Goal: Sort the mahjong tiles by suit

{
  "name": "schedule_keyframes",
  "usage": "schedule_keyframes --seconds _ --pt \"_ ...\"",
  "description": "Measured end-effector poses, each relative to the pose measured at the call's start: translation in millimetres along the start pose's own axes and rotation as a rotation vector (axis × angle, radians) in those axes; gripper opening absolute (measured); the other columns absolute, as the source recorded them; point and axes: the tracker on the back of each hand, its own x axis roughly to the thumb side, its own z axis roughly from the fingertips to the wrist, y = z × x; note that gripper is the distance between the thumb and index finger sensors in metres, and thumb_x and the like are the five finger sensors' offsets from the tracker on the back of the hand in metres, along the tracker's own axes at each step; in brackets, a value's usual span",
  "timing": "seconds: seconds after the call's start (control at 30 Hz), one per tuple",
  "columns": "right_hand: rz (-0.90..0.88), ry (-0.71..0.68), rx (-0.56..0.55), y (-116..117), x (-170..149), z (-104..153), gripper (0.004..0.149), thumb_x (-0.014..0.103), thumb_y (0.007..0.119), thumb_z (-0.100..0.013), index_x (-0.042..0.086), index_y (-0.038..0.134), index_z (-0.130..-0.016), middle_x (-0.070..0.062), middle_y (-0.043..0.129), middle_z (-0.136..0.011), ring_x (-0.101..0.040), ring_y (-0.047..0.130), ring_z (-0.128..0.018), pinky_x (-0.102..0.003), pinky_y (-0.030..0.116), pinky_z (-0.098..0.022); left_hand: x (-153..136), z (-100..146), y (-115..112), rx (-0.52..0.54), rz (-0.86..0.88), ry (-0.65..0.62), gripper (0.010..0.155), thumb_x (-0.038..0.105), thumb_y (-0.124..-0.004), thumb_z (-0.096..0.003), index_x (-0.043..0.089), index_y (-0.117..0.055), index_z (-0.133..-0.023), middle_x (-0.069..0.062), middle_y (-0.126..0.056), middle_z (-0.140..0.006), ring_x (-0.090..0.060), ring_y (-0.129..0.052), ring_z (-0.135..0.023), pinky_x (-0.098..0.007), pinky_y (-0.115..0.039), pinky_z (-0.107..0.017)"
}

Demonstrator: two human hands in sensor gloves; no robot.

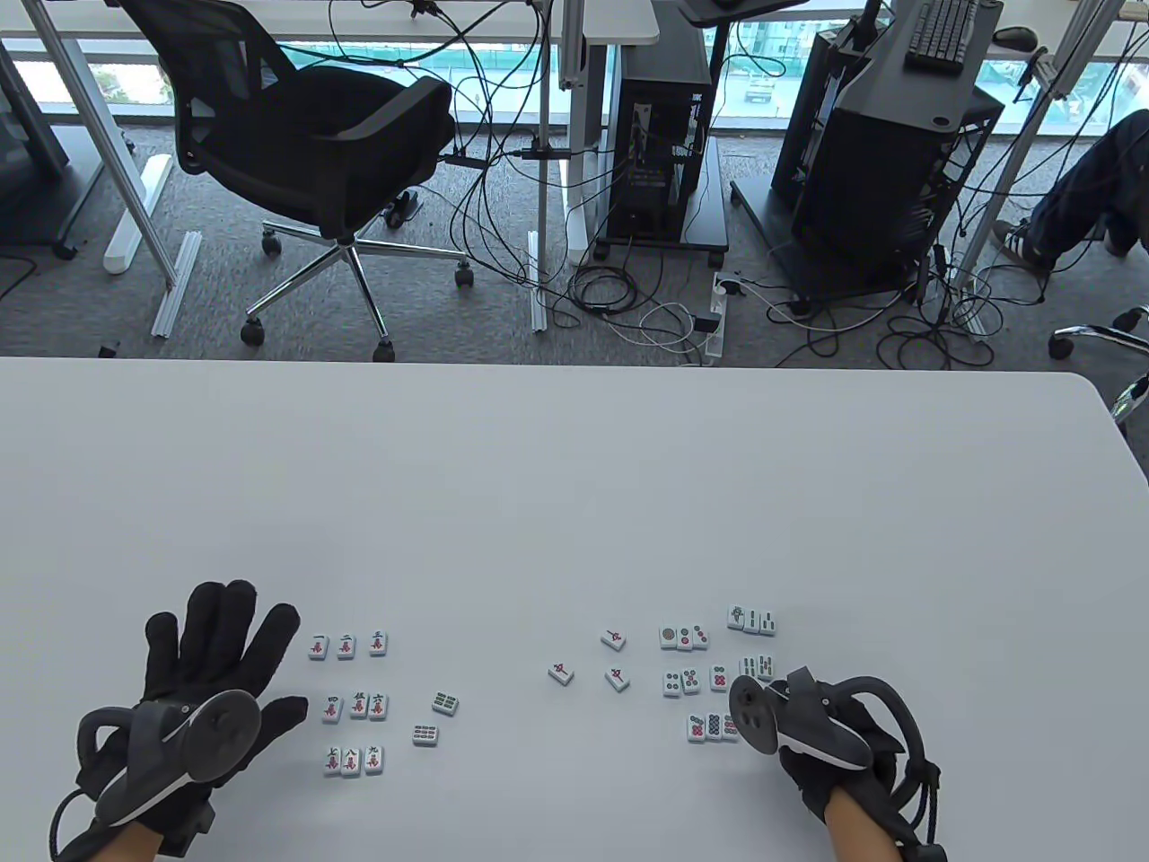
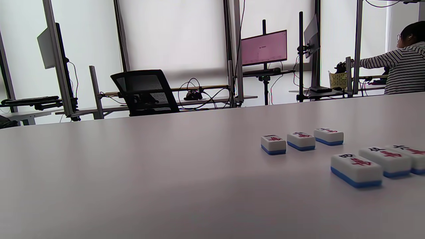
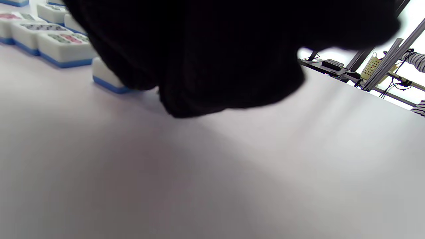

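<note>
Nine red character tiles (image 1: 358, 706) lie in three rows of three at the left; two of the rows show in the left wrist view (image 2: 300, 140). My left hand (image 1: 224, 642) rests flat beside them, fingers spread, holding nothing. Two bamboo tiles (image 1: 445, 703) lie right of the grid. Three loose red-marked tiles (image 1: 614, 638) lie in the middle. Dot tiles (image 1: 690, 681) stand in three rows at the right, with bamboo tiles (image 1: 753, 620) behind them. My right hand (image 1: 794, 691) is over the bamboo tiles (image 1: 756, 666). In the right wrist view its fingers (image 3: 199, 66) cover a tile (image 3: 106, 79); the grip is hidden.
The white table (image 1: 574, 503) stretches far beyond the tiles. An office chair (image 1: 314, 153), computer towers (image 1: 660, 153) and cables stand on the floor past its far edge. The tracker (image 1: 754, 714) hides the right hand's fingers from above.
</note>
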Motion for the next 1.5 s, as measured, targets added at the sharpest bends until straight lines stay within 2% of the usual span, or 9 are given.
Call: schedule_keyframes --seconds 0.4,0.57,0.7,0.77,0.93,1.03,1.1,1.27,1.5 --pt "0.009 0.008 0.032 7 6 3 0.061 0.031 0.085 -0.039 0.009 0.068 -0.093 -0.003 0.098 -0.049 -0.017 0.096 -0.021 -0.028 0.086 -0.015 -1 -1 0 -0.001 0.012 -0.001 0.084 0.078 -0.055 -0.0354 0.05 -0.023 -0.109 0.015 0.002 -0.117 -0.019 -0.002 -0.117 -0.053 -0.012 -0.084" --pt "0.015 0.029 0.008 -20 1 5 0.064 0.031 0.085 -0.039 0.011 0.063 -0.096 -0.003 0.098 -0.05 -0.017 0.095 -0.021 -0.028 0.085 -0.015 -2 -1 -1 0.004 0.013 -0.002 0.084 0.078 -0.055 -0.0354 0.05 -0.023 -0.109 0.015 0.002 -0.117 -0.019 -0.002 -0.117 -0.053 -0.012 -0.084" --pt "-0.018 -0.006 -0.082 -53 12 0 0.062 0.032 0.085 -0.04 0.011 0.065 -0.095 -0.003 0.098 -0.049 -0.017 0.094 -0.02 -0.028 0.084 -0.015 -2 -1 -1 0.009 0.014 -0.001 0.084 0.078 -0.055 -0.0353 0.05 -0.023 -0.109 0.015 0.002 -0.117 -0.019 -0.002 -0.117 -0.053 -0.012 -0.084" --pt "-0.039 -0.053 -0.134 -66 28 -5 0.062 0.032 0.085 -0.04 0.013 0.066 -0.095 -0.003 0.098 -0.049 -0.017 0.094 -0.02 -0.028 0.084 -0.015 -2 0 -1 0.013 0.014 0.0 0.084 0.078 -0.055 -0.0354 0.05 -0.023 -0.109 0.015 0.002 -0.117 -0.019 -0.002 -0.117 -0.053 -0.012 -0.084" --pt "-0.04 -0.259 -0.207 -87 97 -20 0.061 0.032 0.084 -0.04 0.017 0.065 -0.096 -0.003 0.097 -0.051 -0.018 0.094 -0.022 -0.029 0.084 -0.016 -2 0 -1 0.023 0.016 -0.009 0.084 0.078 -0.055 -0.0353 0.05 -0.023 -0.109 0.015 0.002 -0.117 -0.019 -0.002 -0.117 -0.053 -0.012 -0.084" --pt "0.017 -0.419 -0.283 -92 144 -26 0.06 0.032 0.084 -0.04 0.018 0.065 -0.095 -0.003 0.097 -0.052 -0.018 0.095 -0.023 -0.029 0.085 -0.017 -2 1 0 0.032 0.02 -0.017 0.084 0.078 -0.055 -0.0355 0.05 -0.023 -0.109 0.015 0.002 -0.117 -0.019 -0.002 -0.117 -0.053 -0.012 -0.084" --pt "0.052 -0.486 -0.294 -94 169 -30 0.061 0.032 0.084 -0.04 0.019 0.065 -0.096 -0.003 0.097 -0.052 -0.018 0.095 -0.023 -0.029 0.085 -0.017 -2 1 0 0.038 0.026 -0.019 0.084 0.078 -0.055 -0.0355 0.05 -0.023 -0.109 0.015 0.002 -0.117 -0.019 -0.002 -0.117 -0.053 -0.012 -0.084" --pt "0.094 -0.588 -0.351 -103 223 -45 0.062 0.033 0.084 -0.039 0.019 0.062 -0.097 -0.003 0.097 -0.052 -0.018 0.094 -0.023 -0.029 0.084 -0.017 -3 2 2 0.049 0.036 -0.025 0.084 0.078 -0.055 -0.0354 0.05 -0.023 -0.109 0.015 0.002 -0.117 -0.019 -0.002 -0.117 -0.053 -0.012 -0.084" --pt "0.075 -0.631 -0.246 -102 268 -73 0.066 0.033 0.085 -0.039 0.023 0.059 -0.098 -0.003 0.096 -0.055 -0.018 0.094 -0.026 -0.029 0.085 -0.019 -3 3 2 0.062 0.041 -0.033 0.084 0.078 -0.055 -0.0355 0.05 -0.023 -0.109 0.015 0.002 -0.117 -0.019 -0.002 -0.117 -0.053 -0.012 -0.084"
